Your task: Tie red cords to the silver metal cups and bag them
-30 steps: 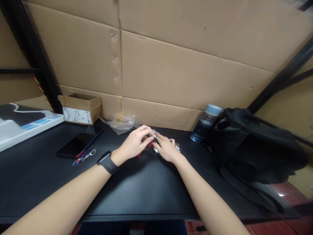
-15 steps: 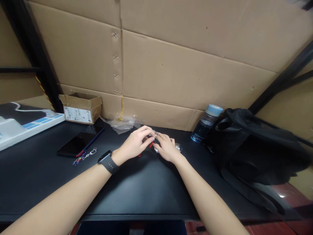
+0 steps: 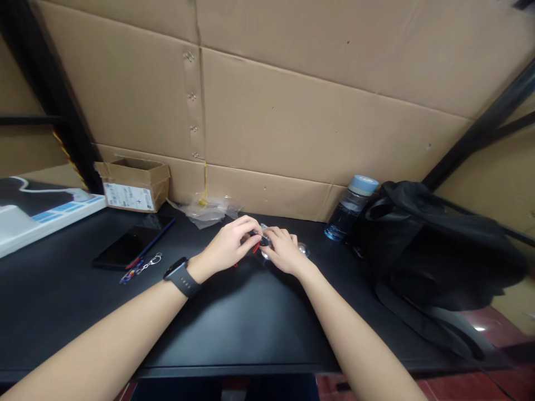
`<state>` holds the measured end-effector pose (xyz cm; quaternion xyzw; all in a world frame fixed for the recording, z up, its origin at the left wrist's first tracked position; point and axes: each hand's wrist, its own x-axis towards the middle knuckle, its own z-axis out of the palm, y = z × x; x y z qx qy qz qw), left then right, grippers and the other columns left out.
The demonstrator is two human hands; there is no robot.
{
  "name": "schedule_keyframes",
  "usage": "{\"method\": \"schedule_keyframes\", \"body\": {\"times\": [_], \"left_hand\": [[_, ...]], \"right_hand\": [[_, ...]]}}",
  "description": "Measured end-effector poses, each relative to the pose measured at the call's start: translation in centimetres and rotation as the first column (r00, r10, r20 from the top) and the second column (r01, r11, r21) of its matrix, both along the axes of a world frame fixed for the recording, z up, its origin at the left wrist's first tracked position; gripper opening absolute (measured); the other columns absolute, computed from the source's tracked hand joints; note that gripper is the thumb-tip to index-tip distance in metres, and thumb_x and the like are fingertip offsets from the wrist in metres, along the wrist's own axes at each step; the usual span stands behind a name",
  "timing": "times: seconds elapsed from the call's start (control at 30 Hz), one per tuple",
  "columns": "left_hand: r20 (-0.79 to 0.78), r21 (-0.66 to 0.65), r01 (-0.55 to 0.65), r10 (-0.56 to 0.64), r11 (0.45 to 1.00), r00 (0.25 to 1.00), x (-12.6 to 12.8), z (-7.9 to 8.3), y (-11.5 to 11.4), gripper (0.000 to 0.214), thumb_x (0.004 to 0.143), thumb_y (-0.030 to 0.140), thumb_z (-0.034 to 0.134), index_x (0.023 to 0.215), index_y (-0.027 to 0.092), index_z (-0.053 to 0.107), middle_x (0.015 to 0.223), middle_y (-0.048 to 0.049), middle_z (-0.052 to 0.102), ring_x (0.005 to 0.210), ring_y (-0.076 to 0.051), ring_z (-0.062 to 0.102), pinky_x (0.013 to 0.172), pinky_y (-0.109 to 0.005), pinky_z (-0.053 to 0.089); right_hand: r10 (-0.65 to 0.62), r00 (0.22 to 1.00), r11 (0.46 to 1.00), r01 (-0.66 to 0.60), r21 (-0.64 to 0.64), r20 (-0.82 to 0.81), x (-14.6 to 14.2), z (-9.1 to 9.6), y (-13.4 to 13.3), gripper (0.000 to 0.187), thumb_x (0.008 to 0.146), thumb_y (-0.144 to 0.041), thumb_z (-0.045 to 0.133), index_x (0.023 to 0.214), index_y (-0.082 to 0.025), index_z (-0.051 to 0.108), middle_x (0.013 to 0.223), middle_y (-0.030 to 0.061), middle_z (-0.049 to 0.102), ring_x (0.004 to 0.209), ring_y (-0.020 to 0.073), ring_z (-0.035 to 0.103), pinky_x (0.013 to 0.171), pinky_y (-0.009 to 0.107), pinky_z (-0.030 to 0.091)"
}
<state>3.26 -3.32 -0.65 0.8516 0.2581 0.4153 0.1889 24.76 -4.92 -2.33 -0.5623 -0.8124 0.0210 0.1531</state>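
Note:
Close together above the black tabletop, both hands work on a small dark, shiny piece (image 3: 264,240) whose kind I cannot make out. My left hand (image 3: 232,245), with a dark watch on its wrist, pinches it between thumb and fingers. From the other side, my right hand (image 3: 285,250) curls round it and hides much of it. A thin red loop (image 3: 256,247) hangs between the hands. Beyond the right fingers, a shiny silver round part (image 3: 304,250) shows in part.
At left lie a phone (image 3: 134,243), a keyring (image 3: 142,268) and a white power strip (image 3: 62,220). A small cardboard box (image 3: 132,186) and crumpled clear plastic bags (image 3: 209,210) stand along the cardboard wall. A blue-capped bottle (image 3: 349,211) and a black backpack (image 3: 443,250) occupy the right.
The view has shifted slightly. Both hands stay on the small piece; a little more of its dark side and the red loop shows between the fingers.

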Motion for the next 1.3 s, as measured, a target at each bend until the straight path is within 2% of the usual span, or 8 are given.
{"method": "schedule_keyframes", "body": {"times": [0.17,0.37,0.53,0.63,0.93,1.07,1.2,1.3], "left_hand": [[0.004,-0.009,0.006,-0.006,1.000,1.000,0.0,0.0,0.0,0.014,0.101,0.029,0.055,0.101,0.022,0.067,0.112,-0.0058,0.063,0.083,-0.015,0.066,0.079,-0.029,0.057],[-0.010,0.015,0.007,-0.007,1.000,1.000,-0.1,0.1,0.0,0.013,0.100,0.027,0.055,0.103,0.022,0.067,0.113,-0.0055,0.063,0.087,-0.015,0.066,0.080,-0.028,0.057],[-0.004,0.028,0.008,-0.008,1.000,1.000,-0.1,0.2,-0.1,0.013,0.100,0.025,0.054,0.104,0.022,0.066,0.114,-0.0058,0.063,0.082,-0.014,0.065,0.080,-0.029,0.057],[-0.007,0.023,0.009,-0.009,1.000,1.000,-0.1,0.1,-0.2,0.013,0.100,0.026,0.054,0.104,0.022,0.066,0.114,-0.0058,0.063,0.080,-0.013,0.065,0.080,-0.030,0.057],[-0.008,0.055,0.004,-0.003,0.998,1.000,-0.1,0.3,-0.2,0.013,0.100,0.024,0.054,0.101,0.022,0.066,0.113,-0.0057,0.064,0.093,-0.017,0.065,0.085,-0.030,0.056],[-0.010,0.036,-0.011,0.011,0.999,1.000,-0.4,0.2,0.2,0.013,0.101,0.026,0.054,0.102,0.022,0.066,0.112,-0.0062,0.064,0.091,-0.016,0.065,0.083,-0.030,0.057],[-0.008,0.021,-0.030,0.030,0.999,1.000,-0.7,0.0,0.8,0.013,0.100,0.027,0.055,0.102,0.021,0.066,0.110,-0.0058,0.064,0.086,-0.016,0.066,0.081,-0.030,0.058],[-0.009,0.028,-0.018,0.018,0.999,1.000,-0.7,0.0,0.8,0.013,0.100,0.027,0.054,0.102,0.021,0.066,0.110,-0.0061,0.064,0.087,-0.016,0.066,0.080,-0.030,0.058]], "right_hand": [[0.036,0.999,0.999,-0.036,-0.035,0.002,1.0,0.6,-0.4,0.042,0.100,-0.046,0.054,0.137,-0.028,0.058,0.139,0.0099,0.059,0.121,0.0291,0.054,0.096,0.045,0.041],[0.079,0.997,0.994,-0.077,-0.072,0.012,1.4,1.0,-0.9,0.032,0.100,-0.044,0.054,0.124,-0.026,0.066,0.130,0.0088,0.065,0.110,0.0266,0.060,0.092,0.042,0.045],[0.043,0.999,0.999,-0.043,-0.029,-0.004,0.8,0.4,-0.4,0.047,0.101,-0.046,0.053,0.145,-0.030,0.052,0.155,0.0090,0.049,0.136,0.0303,0.047,0.103,0.049,0.040],[0.033,0.999,0.998,-0.033,-0.052,-0.001,0.4,0.0,-0.1,0.047,0.104,-0.043,0.046,0.150,-0.032,0.047,0.159,0.0074,0.045,0.142,0.0291,0.041,0.106,0.050,0.038],[-0.037,0.998,0.999,0.037,0.009,0.052,1.0,0.9,0.2,0.041,0.108,-0.035,0.033,0.142,-0.030,0.054,0.137,0.0087,0.061,0.112,0.0264,0.056,0.089,0.040,0.042],[-0.146,0.981,0.989,0.141,0.050,0.131,2.8,1.4,0.6,0.037,0.102,-0.022,0.042,0.132,-0.027,0.063,0.131,0.0096,0.064,0.115,0.0287,0.058,0.091,0.042,0.039],[-0.126,0.972,0.987,0.142,-0.071,0.198,4.4,1.4,0.5,0.032,0.094,-0.018,0.054,0.121,-0.026,0.070,0.126,0.0088,0.068,0.115,0.0293,0.062,0.093,0.043,0.039],[-0.115,0.981,0.991,0.124,-0.053,0.155,4.5,1.3,0.3,0.033,0.094,-0.021,0.055,0.123,-0.025,0.069,0.129,0.0100,0.067,0.117,0.0290,0.062,0.094,0.043,0.041]]}}
